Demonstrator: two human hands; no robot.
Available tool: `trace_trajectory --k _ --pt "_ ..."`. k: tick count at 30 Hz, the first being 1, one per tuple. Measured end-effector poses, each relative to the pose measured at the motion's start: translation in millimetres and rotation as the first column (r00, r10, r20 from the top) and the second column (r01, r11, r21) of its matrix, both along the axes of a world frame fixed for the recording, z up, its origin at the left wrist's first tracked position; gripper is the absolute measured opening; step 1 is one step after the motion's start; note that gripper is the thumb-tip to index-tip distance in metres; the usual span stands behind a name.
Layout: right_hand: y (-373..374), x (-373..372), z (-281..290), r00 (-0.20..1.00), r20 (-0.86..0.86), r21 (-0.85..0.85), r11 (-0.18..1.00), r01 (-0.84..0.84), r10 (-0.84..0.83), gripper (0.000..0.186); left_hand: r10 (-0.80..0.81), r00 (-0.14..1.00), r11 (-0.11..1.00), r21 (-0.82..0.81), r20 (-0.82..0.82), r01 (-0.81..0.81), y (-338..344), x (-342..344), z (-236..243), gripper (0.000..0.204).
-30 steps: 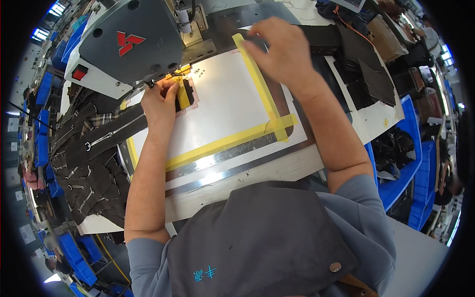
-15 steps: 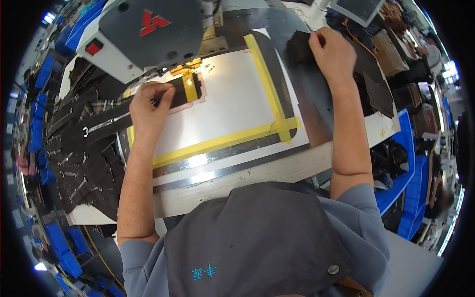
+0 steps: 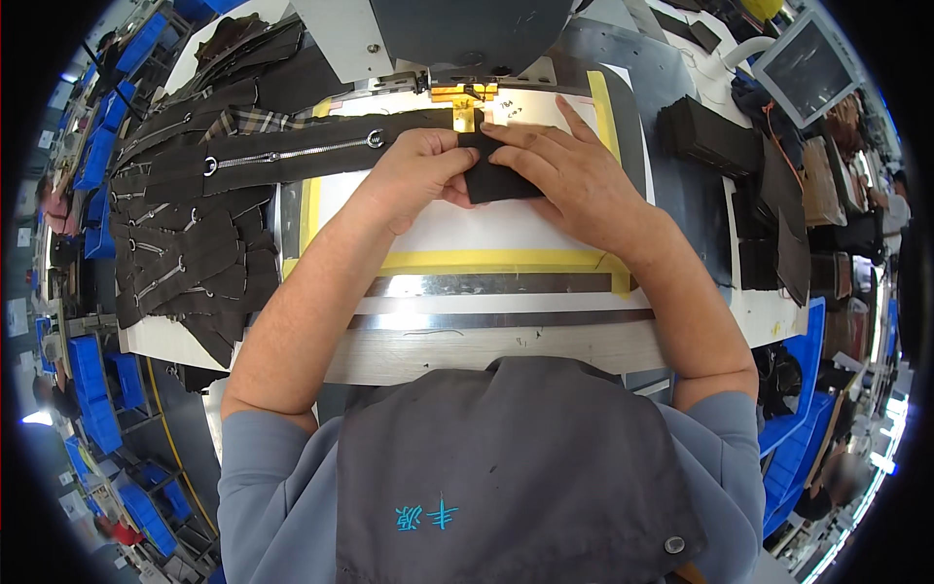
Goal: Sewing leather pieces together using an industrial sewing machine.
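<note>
Both my hands meet over the white plate [image 3: 438,231], below the brass-coloured clamp [image 3: 464,93] of a grey machine [image 3: 462,34]. My left hand [image 3: 420,173] pinches the left edge of a small black fabric piece [image 3: 498,181] between thumb and fingers. Resting on that piece's right side is my right hand [image 3: 574,177], its fingers stretched out and spread. A long black fabric strip with a silver zipper [image 3: 292,154] runs from the left to the clamp area, passing behind my left hand. Its right end is partly hidden by the fabric piece and my fingers.
Yellow tape [image 3: 486,261] borders the plate. Black zippered pieces [image 3: 185,248] lie heaped at the left. A stack of black fabric pieces [image 3: 715,136] stands at the right, near a screen [image 3: 808,68]. Blue bins [image 3: 788,457] sit beyond the table's right edge.
My right hand has left the fabric stack and come to the plate, where a small black piece now lies under its fingers. My left hand now pinches that piece too. The view has shifted.
</note>
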State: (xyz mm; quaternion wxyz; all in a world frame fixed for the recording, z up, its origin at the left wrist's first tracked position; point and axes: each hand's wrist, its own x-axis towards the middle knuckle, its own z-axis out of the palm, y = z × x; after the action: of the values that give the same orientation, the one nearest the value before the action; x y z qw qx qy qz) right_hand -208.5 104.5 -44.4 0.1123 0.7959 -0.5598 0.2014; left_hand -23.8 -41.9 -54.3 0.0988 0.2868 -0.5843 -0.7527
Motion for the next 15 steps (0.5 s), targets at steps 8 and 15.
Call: trace_trajectory --k 8,15 --pt "-21.6 -27.9 -19.9 0.962 -0.222 -0.134 0.982 0.133 -0.161 0.04 0.009 1.0 0.177 -0.984 0.013 0.011 -11.3 8.0 -12.8 0.034" --pt "-28.3 -27.7 -27.0 0.949 -0.239 -0.035 0.979 0.201 -0.204 0.039 -0.003 0.978 0.088 -0.974 0.208 0.208 -15.9 11.2 -19.4 0.056"
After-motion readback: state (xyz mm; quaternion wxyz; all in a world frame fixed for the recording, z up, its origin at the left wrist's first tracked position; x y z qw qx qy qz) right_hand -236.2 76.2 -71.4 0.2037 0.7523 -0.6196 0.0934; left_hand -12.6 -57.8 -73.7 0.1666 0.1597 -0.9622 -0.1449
